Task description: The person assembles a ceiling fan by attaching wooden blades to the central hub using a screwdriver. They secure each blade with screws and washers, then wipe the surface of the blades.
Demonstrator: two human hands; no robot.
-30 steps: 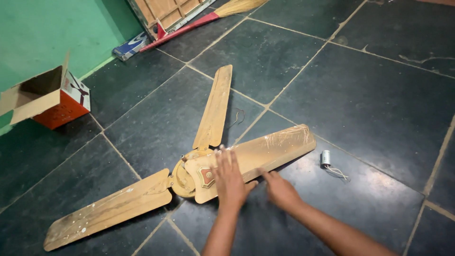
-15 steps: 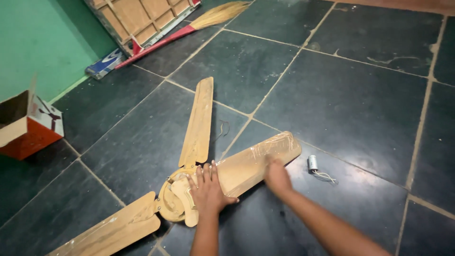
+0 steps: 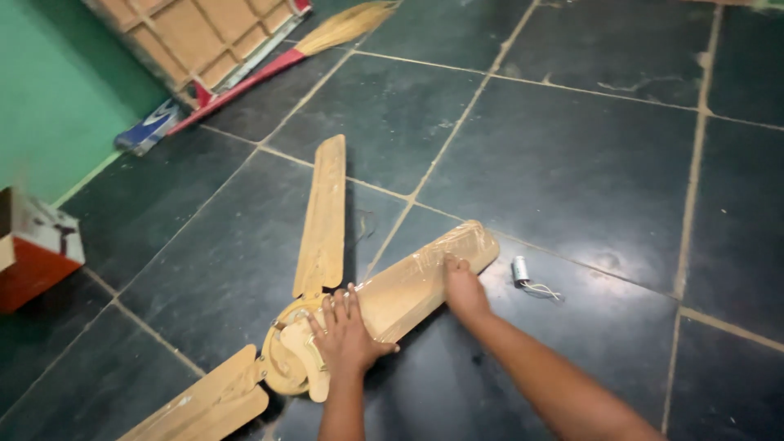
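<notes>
- Fan (image 3: pixel 327 327) flat on the dark tiled floor (image 3: pixel 588 163), three beige blades spread out from the hub.
- Left hand (image 3: pixel 347 331) pressed palm-down, fingers splayed wide, right where the wrapped blade (image 3: pixel 425 282) meets the hub (image 3: pixel 290 363); gripping nothing, just bearing down, likely pinning the fan so it can't slide or spin.
- Right hand (image 3: pixel 464 287) further out along that same blade, flat on its near edge, fingers resting on the clear plastic wrap; no closed hold visible here either.
- Wrapped blade running beneath both palms, tip poking out beyond the right hand, hub just left of the left hand.
- Other two blades untouched: one pointing away from the left hand, one trailing off toward the bottom-left corner.
- Small white capacitor (image 3: pixel 521 269) with loose wires just right of the right hand, apart from it.
- Red-and-white box (image 3: pixel 37 245) well off to the left; broom (image 3: pixel 343 28) far up by the wall.
</notes>
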